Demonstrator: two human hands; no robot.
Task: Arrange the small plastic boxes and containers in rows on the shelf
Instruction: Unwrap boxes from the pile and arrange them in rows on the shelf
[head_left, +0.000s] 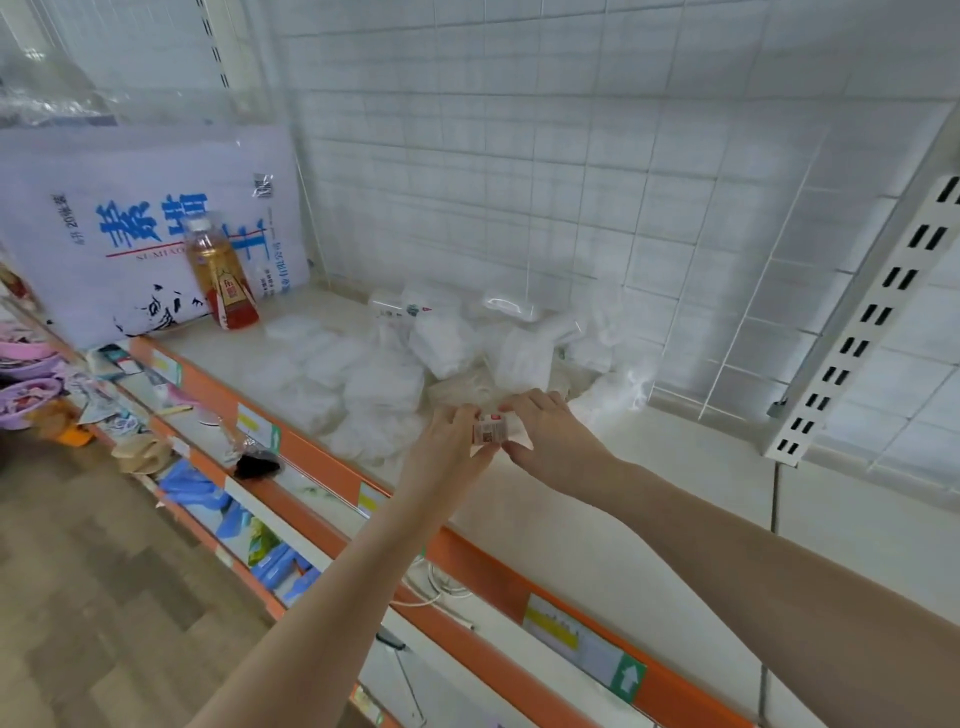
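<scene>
Two hands, left hand (451, 435) and right hand (550, 431), fingers pinching one small box (488, 430) between them.

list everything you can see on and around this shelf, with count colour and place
small box: one, white with a red and dark printed label, held between both hands above the shelf front
clear plastic containers: a loose pile, count unclear, translucent white, middle of the shelf
drink bottle: one, amber liquid, red label, upright at shelf left
large bag: one, white with blue characters, leaning at back left
shelf: cream surface, orange front rail with price tags
wire grid: white, behind the shelf
lower shelves: blue packs and mixed goods, left below
left hand: one, grip on the box's left side
right hand: one, grip on its right side
</scene>
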